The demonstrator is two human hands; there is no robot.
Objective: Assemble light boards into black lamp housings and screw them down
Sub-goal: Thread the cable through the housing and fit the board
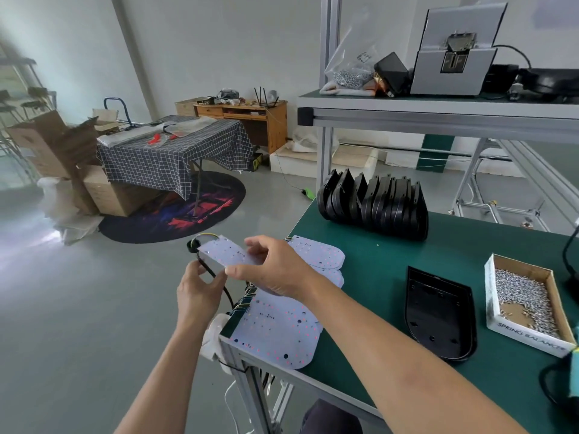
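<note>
My right hand (275, 267) pinches a white light board (224, 252) and holds it in the air just past the left edge of the green bench (376, 277). My left hand (197, 292) grips the black cable (216, 277) that hangs from that board. More white light boards lie stacked at the bench's left corner (282, 327) and behind my right hand (322, 255). One open black lamp housing (438, 311) lies flat on the bench to the right. A row of black housings (372, 203) stands on edge at the back.
A cardboard box of small screws (526, 299) sits right of the flat housing. A shelf above (438, 108) carries a bag of screws and a grey machine. Black cables lie at the bench's right edge. Off to the left is open floor with a covered table (169, 151).
</note>
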